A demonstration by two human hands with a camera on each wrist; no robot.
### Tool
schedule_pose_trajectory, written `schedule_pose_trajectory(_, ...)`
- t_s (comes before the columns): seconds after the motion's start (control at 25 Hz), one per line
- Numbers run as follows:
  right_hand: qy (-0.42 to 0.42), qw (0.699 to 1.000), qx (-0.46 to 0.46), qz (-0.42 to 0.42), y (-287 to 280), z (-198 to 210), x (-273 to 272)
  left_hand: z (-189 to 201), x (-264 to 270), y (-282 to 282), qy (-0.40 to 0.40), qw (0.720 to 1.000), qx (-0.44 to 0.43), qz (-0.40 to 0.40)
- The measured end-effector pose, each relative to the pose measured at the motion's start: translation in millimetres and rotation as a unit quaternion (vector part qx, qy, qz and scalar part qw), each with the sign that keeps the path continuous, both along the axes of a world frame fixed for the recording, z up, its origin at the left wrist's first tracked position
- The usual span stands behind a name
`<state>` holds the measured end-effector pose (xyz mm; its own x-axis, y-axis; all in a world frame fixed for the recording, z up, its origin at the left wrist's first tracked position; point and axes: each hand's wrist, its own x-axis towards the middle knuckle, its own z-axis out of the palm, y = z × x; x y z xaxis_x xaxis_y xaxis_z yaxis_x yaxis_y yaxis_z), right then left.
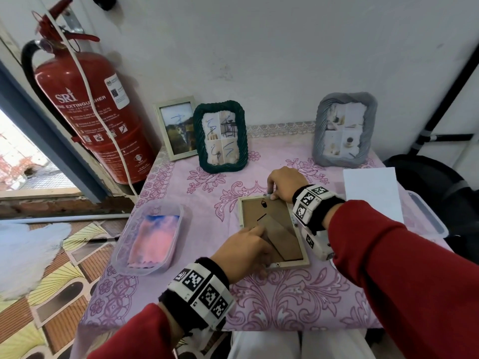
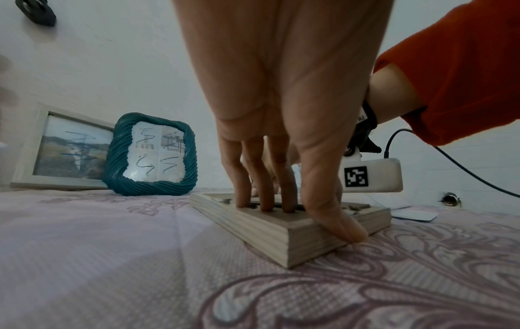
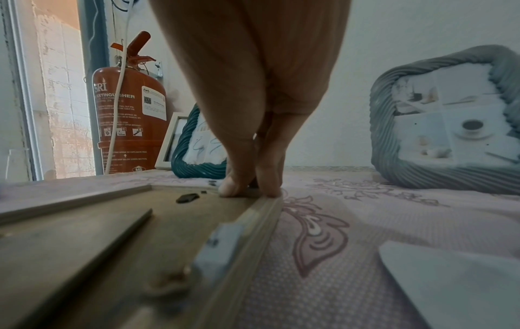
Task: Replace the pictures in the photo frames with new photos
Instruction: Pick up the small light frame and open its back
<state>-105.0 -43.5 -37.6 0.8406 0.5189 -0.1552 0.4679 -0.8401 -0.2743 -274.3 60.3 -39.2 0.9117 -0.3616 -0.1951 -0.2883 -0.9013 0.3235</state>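
A pale wooden photo frame (image 1: pixel 272 216) lies face down mid-table, its brown backing board and stand leg up. My left hand (image 1: pixel 259 244) presses straight fingers (image 2: pixel 264 200) on the backing near the frame's (image 2: pixel 281 240) front corner, with the thumb against the outer side. At the far right corner my right hand (image 1: pixel 272 194) pinches the rim between thumb and finger, by a small metal clip; in the right wrist view the right hand (image 3: pixel 250 191) touches the frame (image 3: pixel 140 244) there. A white sheet (image 1: pixel 370 193) lies to the right.
Against the back wall stand a white frame (image 1: pixel 176 128), a green rope frame (image 1: pixel 220 137) and a grey rope frame (image 1: pixel 343 130). A clear tub (image 1: pixel 178 216) holding a pink cloth sits left. A red fire extinguisher (image 1: pixel 93 110) stands off the table's left corner.
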Motion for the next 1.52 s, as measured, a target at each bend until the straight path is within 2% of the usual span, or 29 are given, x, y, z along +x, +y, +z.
schedule_pose_trajectory(0.68, -0.016, 1.0, -0.021, 0.007, -0.1, 0.1, -1.0, -4.5, 2.1, 3.0, -0.008, 1.0, 0.005, -0.008)
schedule_pose_trajectory(1.08, -0.05, 0.997, -0.03, 0.041, -9.3, -1.9, -21.3, -15.1, -2.0, 10.3, -0.014, 0.998, -0.064, 0.019)
schedule_pose_trajectory(1.2, 0.01, 0.998, -0.007, 0.054, -21.9, -3.6, -36.1, -11.7, -0.5, 12.4, 0.001, 0.991, -0.122, 0.063)
schedule_pose_trajectory(1.32, 0.036, 0.997, 0.032, 0.055, -33.6, -3.4, -54.8, -9.6, 0.6, 12.8, -0.047, 0.957, -0.235, 0.165)
schedule_pose_trajectory(1.4, 0.013, 0.998, 0.054, 0.039, -39.0, -3.2, -68.4, -13.3, 0.7, 15.7, -0.068, 0.941, -0.224, 0.245)
schedule_pose_trajectory(1.52, 0.056, 0.997, 0.049, 0.018, -44.8, -8.8, -86.9, -22.2, -1.8, 21.1, -0.006, 0.935, -0.19, 0.3)
